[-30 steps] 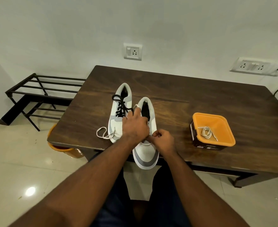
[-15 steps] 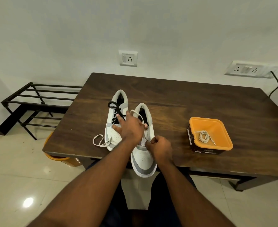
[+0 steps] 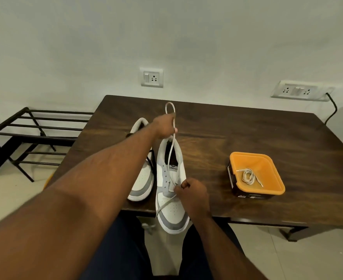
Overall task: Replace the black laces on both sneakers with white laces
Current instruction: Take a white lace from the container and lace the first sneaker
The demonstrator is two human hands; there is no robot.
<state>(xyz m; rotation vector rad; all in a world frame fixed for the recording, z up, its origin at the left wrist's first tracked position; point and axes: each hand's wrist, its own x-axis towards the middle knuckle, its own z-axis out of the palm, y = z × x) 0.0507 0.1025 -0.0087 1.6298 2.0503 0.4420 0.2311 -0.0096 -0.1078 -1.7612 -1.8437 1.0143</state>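
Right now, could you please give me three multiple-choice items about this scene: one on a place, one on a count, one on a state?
1. Where does the spare coiled lace lie?
A. on the rack
B. in the orange tub
C. on the floor

2. How many sneakers stand on the table?
A. one
B. two
C. three

3. What does the left hand do?
A. rests flat on the table
B. grips a white lace pulled up from the right sneaker
C. holds the tub

Answers: 1 B, the coil sits inside the tub. 2 B, the left sneaker and the right sneaker stand side by side. 3 B, the lace runs taut from the shoe to the raised fist.
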